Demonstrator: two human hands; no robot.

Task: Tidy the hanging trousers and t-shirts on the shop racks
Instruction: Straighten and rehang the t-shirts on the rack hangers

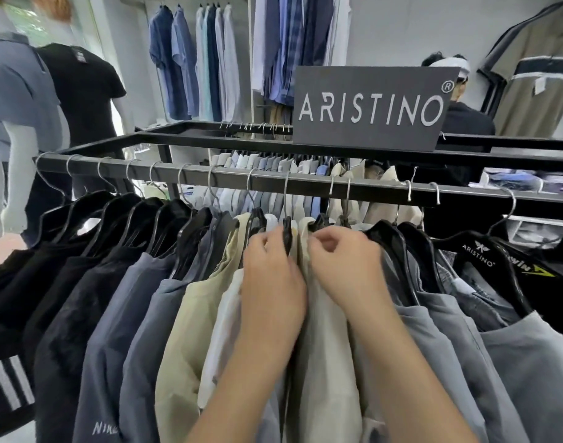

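A black rack rail (229, 174) runs across the view with several t-shirts on black hangers: black ones (66, 266) at the left, then grey-blue, beige (190, 314) and white, and grey ones (449, 330) at the right. My left hand (273, 276) grips the shoulder of a white t-shirt (222, 334) just left of a black hanger (287, 235). My right hand (347, 266) pinches the collar of a cream t-shirt (325, 346) just right of that hanger. Both hands are close together at the middle of the rail.
A dark ARISTINO sign (373, 107) stands on the rack top. Behind it hangs a row of folded-collar shirts (273, 161). Two mannequins (82, 87) stand at the left. Blue and white shirts (194, 59) hang on the back wall. A person (459, 107) is behind the sign.
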